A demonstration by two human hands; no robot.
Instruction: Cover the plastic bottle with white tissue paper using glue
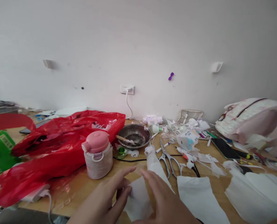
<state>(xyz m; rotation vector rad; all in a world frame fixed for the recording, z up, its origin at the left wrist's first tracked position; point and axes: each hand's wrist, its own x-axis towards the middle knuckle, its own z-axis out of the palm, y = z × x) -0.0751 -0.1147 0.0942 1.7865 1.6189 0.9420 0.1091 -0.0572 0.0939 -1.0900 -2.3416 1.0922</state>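
Between my hands is a small piece of thin white tissue (139,199), low in the view and partly hidden behind my fingers. My left hand (105,199) is closed, thumb and fingers on the tissue's left edge. On the other side, my right hand (164,199) has its fingers stretched out and apart from the thumb, close beside the tissue. Just beyond them lies a white paper-wrapped roll (153,160) with a bunched tip. Metal scissors (168,158) rest to its right, handles towards me. Another flat white tissue sheet (199,196) is right of my right hand.
A pink-lidded bottle (97,155) stands left of my hands, before a red plastic bag (66,130). Behind are a metal bowl (138,132) with a wooden-handled tool and a wall socket (128,90). Rightwards lie a glue gun (188,158), a phone (224,147) and a backpack (252,121).
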